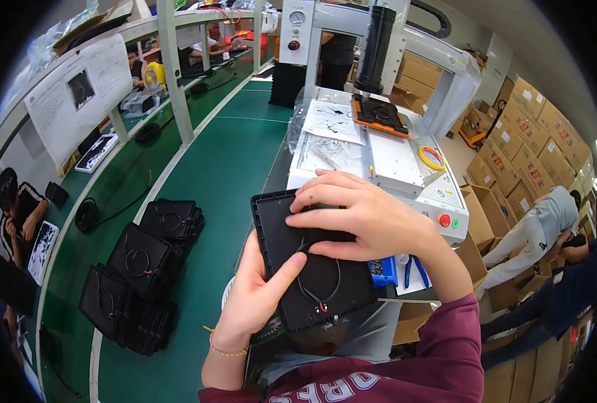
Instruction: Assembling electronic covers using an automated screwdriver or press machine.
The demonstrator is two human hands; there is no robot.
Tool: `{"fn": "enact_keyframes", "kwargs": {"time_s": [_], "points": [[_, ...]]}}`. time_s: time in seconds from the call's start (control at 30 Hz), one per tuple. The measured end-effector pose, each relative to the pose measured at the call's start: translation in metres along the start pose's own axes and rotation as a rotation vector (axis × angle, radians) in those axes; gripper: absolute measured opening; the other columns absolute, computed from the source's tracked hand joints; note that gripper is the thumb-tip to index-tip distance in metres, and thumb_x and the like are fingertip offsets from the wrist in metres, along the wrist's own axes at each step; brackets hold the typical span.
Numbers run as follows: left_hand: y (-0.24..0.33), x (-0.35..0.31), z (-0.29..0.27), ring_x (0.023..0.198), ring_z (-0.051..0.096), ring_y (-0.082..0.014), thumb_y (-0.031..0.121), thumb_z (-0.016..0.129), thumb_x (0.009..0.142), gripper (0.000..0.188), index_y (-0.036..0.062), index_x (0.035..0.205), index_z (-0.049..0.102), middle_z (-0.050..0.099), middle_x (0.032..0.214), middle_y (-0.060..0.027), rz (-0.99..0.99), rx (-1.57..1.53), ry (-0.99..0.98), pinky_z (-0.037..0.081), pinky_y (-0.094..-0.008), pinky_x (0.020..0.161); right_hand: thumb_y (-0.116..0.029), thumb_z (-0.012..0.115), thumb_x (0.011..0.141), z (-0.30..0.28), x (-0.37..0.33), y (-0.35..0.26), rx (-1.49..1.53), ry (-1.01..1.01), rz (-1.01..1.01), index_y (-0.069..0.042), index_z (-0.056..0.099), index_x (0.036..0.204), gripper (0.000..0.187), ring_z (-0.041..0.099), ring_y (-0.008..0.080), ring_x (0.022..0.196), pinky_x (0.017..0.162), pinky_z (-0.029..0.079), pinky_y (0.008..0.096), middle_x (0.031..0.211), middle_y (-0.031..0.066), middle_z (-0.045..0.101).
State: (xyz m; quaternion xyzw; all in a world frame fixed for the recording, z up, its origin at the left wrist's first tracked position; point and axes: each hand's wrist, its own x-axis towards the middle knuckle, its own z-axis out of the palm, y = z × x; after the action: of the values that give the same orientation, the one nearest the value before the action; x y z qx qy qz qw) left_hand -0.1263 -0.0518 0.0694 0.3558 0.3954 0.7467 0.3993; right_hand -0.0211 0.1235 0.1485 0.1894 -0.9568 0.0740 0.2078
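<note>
A black rectangular plastic cover [352, 295] with a raised rim lies tilted in front of my body. My left hand [254, 295] grips its left side, thumb pressed onto the inner face beside a thin black cable [338, 277]. That cable loops across the cover and ends in small red and white tips near the lower edge. Over the upper part of the cover is my right hand [352, 215], its fingers spread and resting on the inner face. Its thumb is close to the cable's upper end; whether it touches the cable I cannot tell.
Stacked black covers with cables [140, 258] sit on the green bench [228, 154] to the left. Ahead stands a white press machine [396, 158] with a red button and yellow tape roll [431, 158]. A blue tray [383, 271] and blue-handled pliers [419, 271] lie right. Other people work nearby.
</note>
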Motion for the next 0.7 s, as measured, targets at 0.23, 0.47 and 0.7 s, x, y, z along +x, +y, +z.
{"fn": "enact_keyframes", "kwargs": {"time_s": [0.23,0.47,0.7], "points": [[-0.008,-0.004,0.015,0.116,0.051,-0.0155,-0.005,0.058,0.089,0.059,0.0003,0.138,0.027,0.048,0.129,-0.0117,0.02,0.046,-0.037,0.047,-0.0295,0.095,-0.018,0.073,0.076,0.009,-0.021,-0.008,-0.061,0.08,0.051,-0.009,0.067,0.104,0.03,0.055,0.0265,0.095,0.087,0.045,0.0384,0.09,0.0044,0.059],[-0.015,-0.001,0.023,0.104,0.058,-0.0168,0.004,0.055,0.093,0.043,0.0028,0.133,0.039,0.056,0.12,-0.0096,0.033,-0.094,0.254,0.05,-0.0305,0.088,-0.03,0.07,0.082,0.006,-0.03,-0.032,-0.157,0.272,0.379,0.002,0.05,0.126,0.058,0.057,0.0316,0.103,0.087,0.047,0.0379,0.118,0.0175,0.053],[-0.027,0.0,0.038,0.115,0.052,-0.0167,0.012,0.047,0.098,0.045,0.0064,0.139,0.03,0.049,0.13,-0.009,0.154,-0.116,0.337,0.044,-0.0308,0.095,-0.066,0.052,0.084,0.016,-0.038,-0.036,0.101,-0.009,0.604,0.013,0.013,0.142,0.105,0.053,0.0435,0.103,0.087,0.045,0.0412,0.116,0.0334,0.044]]}}
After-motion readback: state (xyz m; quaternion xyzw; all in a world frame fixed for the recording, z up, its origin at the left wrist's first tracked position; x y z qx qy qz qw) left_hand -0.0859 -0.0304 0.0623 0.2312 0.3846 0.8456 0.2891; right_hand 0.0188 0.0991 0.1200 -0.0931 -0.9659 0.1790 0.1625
